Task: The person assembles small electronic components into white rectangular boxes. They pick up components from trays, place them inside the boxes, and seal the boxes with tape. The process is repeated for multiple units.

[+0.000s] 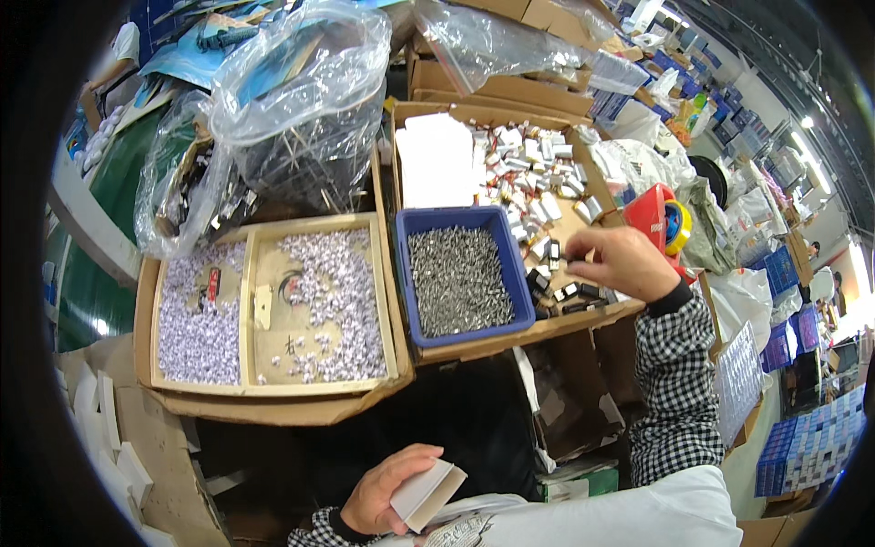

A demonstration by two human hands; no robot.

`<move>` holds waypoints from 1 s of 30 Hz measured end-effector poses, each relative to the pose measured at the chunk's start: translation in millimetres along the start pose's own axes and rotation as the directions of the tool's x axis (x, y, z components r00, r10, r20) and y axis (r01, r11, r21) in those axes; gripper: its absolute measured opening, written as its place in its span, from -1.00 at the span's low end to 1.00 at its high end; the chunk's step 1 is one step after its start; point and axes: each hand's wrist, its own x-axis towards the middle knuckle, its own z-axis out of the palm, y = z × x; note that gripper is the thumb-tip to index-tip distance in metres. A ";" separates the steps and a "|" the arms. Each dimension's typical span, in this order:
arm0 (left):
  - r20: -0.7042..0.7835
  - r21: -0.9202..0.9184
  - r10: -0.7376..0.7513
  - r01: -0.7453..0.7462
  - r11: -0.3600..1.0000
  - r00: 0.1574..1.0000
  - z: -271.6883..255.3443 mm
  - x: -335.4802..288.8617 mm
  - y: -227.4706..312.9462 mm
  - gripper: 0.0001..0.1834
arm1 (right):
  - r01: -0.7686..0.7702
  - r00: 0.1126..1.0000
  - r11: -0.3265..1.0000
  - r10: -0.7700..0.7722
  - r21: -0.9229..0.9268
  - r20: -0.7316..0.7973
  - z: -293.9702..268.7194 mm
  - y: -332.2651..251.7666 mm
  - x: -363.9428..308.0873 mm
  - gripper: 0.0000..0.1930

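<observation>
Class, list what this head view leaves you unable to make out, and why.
Head view:
Right hand: its own fingers hide whether it pinches anything.
Clear bag: crinkled plastic blurs what lies inside.
Metal pieces in the blue bin: too small for exact shapes.
Co-worker: cut off by the dark rim.

A factory workshop: wooden tray [246, 319] of small parts [196, 346], stacked blue boxes [807, 451], long ceiling lights [809, 162]
</observation>
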 end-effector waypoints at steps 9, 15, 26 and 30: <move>-0.021 -0.185 -0.128 0.122 0.975 0.992 9.5 10.8 0.0 0.00 | 0.115 0.883 0.987 -0.153 0.113 0.443 8.2 -4.5 7.1 -0.69; 0.003 -0.190 -0.141 0.139 0.972 0.990 3.0 17.0 -3.5 0.00 | 0.121 0.878 0.992 -0.122 0.032 0.463 14.5 -1.7 10.1 -0.71; -0.023 -0.180 -0.156 0.150 0.972 0.987 8.7 19.3 6.3 -0.08 | 0.085 0.964 0.996 -0.091 0.034 0.249 7.2 -24.0 5.3 -0.73; 0.014 -0.116 -0.236 0.236 0.965 0.972 11.3 16.9 10.6 0.07 | 0.189 0.950 0.982 -0.184 0.004 0.252 19.6 -39.0 11.6 -0.73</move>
